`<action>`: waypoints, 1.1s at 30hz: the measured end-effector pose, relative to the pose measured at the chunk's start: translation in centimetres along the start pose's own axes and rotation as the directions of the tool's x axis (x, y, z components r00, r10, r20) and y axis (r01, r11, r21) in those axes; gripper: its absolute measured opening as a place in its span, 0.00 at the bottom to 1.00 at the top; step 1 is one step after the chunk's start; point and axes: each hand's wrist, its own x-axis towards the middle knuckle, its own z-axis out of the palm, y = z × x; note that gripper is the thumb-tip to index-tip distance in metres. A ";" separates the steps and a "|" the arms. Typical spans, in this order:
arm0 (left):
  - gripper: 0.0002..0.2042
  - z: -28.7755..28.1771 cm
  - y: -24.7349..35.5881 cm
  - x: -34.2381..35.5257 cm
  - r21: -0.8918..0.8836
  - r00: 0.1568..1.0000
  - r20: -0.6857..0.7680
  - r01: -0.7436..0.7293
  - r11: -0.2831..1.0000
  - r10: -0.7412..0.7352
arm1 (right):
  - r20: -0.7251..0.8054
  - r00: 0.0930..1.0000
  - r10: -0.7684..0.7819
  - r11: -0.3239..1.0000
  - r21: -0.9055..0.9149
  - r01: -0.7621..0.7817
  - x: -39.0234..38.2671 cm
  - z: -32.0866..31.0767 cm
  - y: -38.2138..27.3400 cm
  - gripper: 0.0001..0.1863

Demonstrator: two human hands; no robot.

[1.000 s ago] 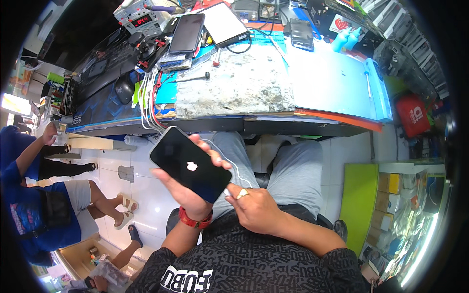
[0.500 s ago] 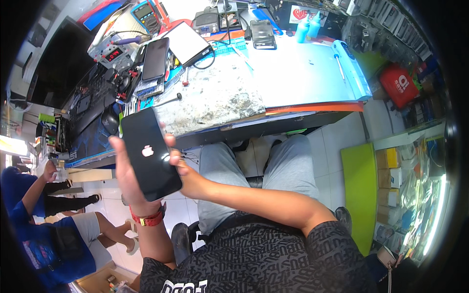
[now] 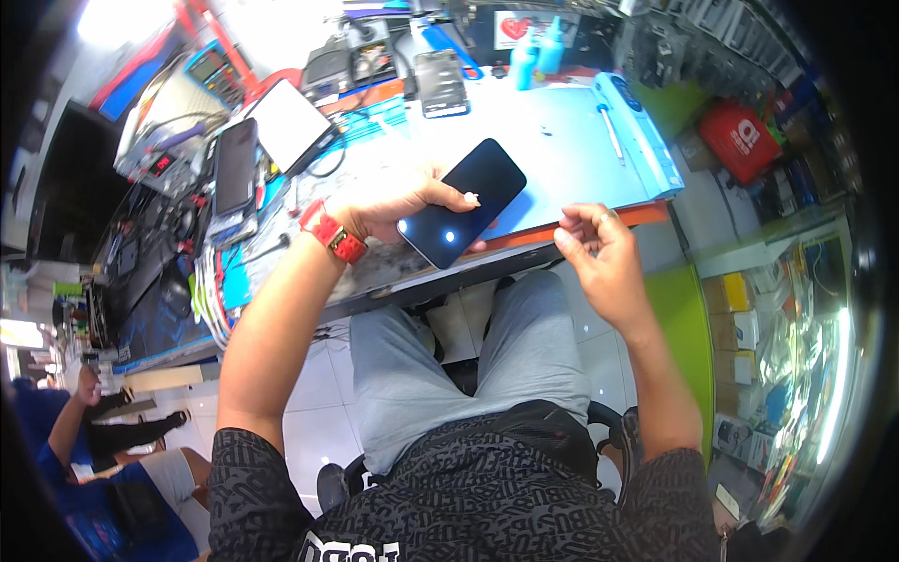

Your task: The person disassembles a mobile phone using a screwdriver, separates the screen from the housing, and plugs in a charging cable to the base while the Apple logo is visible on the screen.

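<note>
Cluttered repair bench (image 3: pixel 562 140), pale blue mat on top, orange strip along the front edge, seen from above the seated person's lap.

Black phone (image 3: pixel 461 202) sits low over the bench near that front edge, dark glossy face up, tilted diagonally, top corner pointing away to the right. Two light glints on the glass.

Left hand (image 3: pixel 398 201) grips the phone from its left side: fingers wrapped over the near long edge, thumb across the face. Red watch strap (image 3: pixel 333 234) on that wrist.

Right hand (image 3: pixel 599 258) is just right of the phone, not touching it. Fingers curled loosely inward, thumb close to the fingertips, holding nothing that I can make out. It hovers at the orange edge strip.

Outward from there:
- second phone (image 3: pixel 440 82) lying flat at the back of the mat, screen up
- third dark phone (image 3: pixel 235 167) on the left side, next to a white tablet-like slab (image 3: pixel 287 124)
- two teal bottles (image 3: pixel 537 51) at the back, standing upright
- meters and a tangle of cables at far left
- white cables (image 3: pixel 208 295) hanging off the bench's left front
- red case (image 3: pixel 744 140) on the floor to the right of the bench

Below the bench: grey shorts (image 3: pixel 468 365), black patterned shirt. Another person in blue (image 3: pixel 84 450) sits at lower left, well apart.
</note>
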 end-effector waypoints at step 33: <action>0.43 3.6 -1.4 1.7 0.979 0.752 -0.158 0.032 0.203 0.640 | 0.439 0.868 0.234 0.972 -0.105 -0.209 12.6 -1.5 0.0 0.29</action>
